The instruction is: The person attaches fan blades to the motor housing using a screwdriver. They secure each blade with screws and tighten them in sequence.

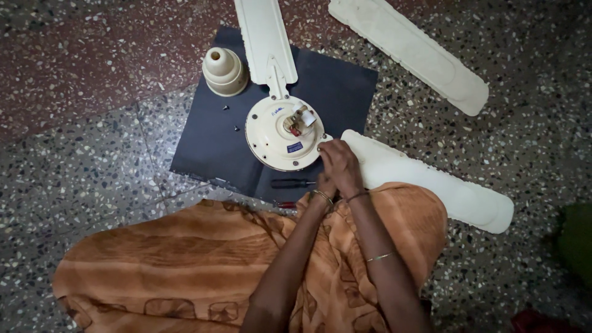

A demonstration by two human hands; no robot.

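Both bare forearms reach forward from the bottom edge of the view, running close together and nearly parallel, converging at the wrists. The right hand (340, 163) lies on top, back of the hand turned up to the camera, fingers curled downward and bunched together at their tips. The left hand (323, 183) sits just beneath and beside it, mostly hidden by the right one, so whether its fingers are closed cannot be told. Thin metal bangles ring both wrists, and another thin band circles the right forearm farther back. The two hands touch or nearly touch, held low over the floor.
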